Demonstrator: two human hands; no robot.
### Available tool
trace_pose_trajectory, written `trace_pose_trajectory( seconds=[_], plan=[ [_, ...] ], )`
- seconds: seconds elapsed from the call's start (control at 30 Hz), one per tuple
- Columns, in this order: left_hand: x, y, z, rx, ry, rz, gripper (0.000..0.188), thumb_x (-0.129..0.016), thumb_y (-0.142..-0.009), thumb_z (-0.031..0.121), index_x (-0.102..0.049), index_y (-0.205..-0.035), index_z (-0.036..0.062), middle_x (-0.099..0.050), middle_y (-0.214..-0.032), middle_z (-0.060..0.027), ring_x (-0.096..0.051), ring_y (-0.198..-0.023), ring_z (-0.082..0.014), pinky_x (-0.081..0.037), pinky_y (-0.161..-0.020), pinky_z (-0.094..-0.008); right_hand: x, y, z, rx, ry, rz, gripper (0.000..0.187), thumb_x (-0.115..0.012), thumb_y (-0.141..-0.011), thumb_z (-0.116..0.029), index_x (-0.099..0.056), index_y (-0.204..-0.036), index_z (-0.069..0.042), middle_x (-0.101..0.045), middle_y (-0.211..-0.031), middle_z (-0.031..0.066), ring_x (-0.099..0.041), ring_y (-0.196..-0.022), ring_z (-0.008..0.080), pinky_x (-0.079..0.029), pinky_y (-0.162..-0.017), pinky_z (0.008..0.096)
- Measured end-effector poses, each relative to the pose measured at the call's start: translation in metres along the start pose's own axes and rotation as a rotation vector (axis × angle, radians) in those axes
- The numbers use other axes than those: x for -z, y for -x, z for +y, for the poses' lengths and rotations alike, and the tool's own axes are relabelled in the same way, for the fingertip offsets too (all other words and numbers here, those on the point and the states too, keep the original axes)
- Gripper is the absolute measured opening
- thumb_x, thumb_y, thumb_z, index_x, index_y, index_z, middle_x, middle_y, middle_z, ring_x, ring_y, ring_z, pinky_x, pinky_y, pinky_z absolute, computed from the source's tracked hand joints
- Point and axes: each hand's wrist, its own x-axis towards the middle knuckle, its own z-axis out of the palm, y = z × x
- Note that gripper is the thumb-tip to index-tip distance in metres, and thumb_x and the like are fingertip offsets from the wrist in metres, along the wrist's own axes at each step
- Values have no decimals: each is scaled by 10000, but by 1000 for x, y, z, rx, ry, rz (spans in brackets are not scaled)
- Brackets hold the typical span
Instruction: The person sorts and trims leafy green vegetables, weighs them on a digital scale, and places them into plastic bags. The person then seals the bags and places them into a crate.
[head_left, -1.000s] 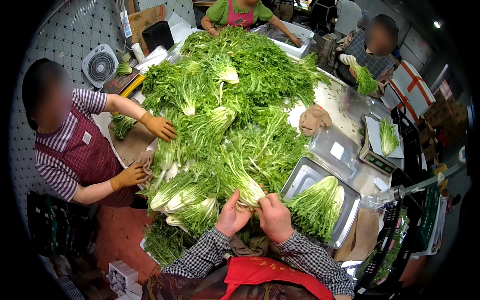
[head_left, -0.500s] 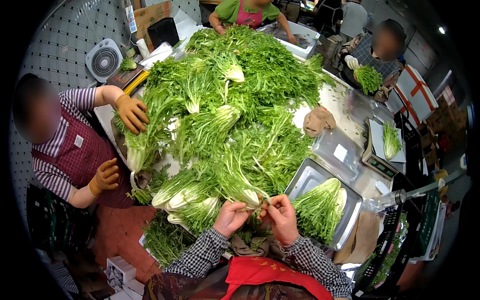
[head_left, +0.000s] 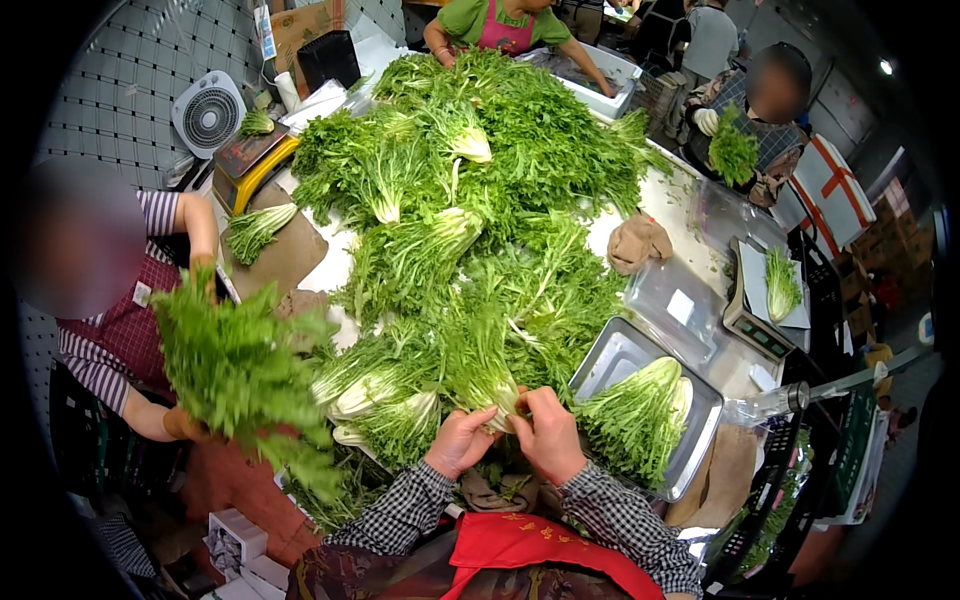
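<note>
My left hand (head_left: pixel 462 442) and my right hand (head_left: pixel 548 432) meet at the near edge of the table. Both are closed, fingers pinching the pale stem end of a head of frisée (head_left: pixel 488 375), whose leaves point away from me. Just left of my left hand lie several more heads, white bases toward me (head_left: pixel 375 393). Beyond my hands the greens rise into a big loose heap (head_left: pixel 530 130). To the right, a metal tray (head_left: pixel 620 348) carries trimmed frisée (head_left: pixel 640 415) with its pale bases at the far end.
At left, a co-worker in a striped sleeve holds a large blurred bunch of greens (head_left: pixel 240 350). Others work across the table and at far right. A scale (head_left: pixel 755 330) with one head stands right, near a brown cloth (head_left: pixel 638 242) and plastic bags (head_left: pixel 680 300). A yellow-edged scale (head_left: pixel 255 170) stands far left.
My right hand has shifted slightly left and closer to the left hand on the frisée. The left co-worker has lifted a bunch off the table, uncovering a brown mat with a small head.
</note>
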Motion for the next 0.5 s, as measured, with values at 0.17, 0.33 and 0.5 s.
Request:
trace_pose_trajectory(
  seconds=[0.17, 0.33, 0.5],
  plan=[
    [4, -1, -6, -56, -68, 40, 377, -545, -953, 40, -494, -1312, -60, -584, -1307, -168, -584, -1175, -267, -458, -1031, -393, -10, 4, 11, -13, -7, 2, 153, -671, -816, -46, -563, -919, -12, -592, -830, 148, -621, -695, 312, -504, -607, 379],
    [6, -7, -2, -32, 131, 98, 324, -523, -956, 47, -516, -1258, -70, -622, -1214, -160, -617, -1111, -276, -492, -990, -413, -3, 7, 10, -406, -661, -89, 82, -588, -911, -35, -519, -943, -4, -621, -859, 108, -623, -696, 168, -530, -614, 302],
    [21, -15, -11, 128, 206, 11, 476, -472, -969, 211, -457, -1336, -91, -641, -1142, -175, -637, -980, -296, -508, -819, -434, 7, 7, 0, -521, -1357, -81, 42, -507, -970, -21, -480, -996, -2, -621, -945, 123, -629, -732, 170, -563, -659, 312]
  ],
)
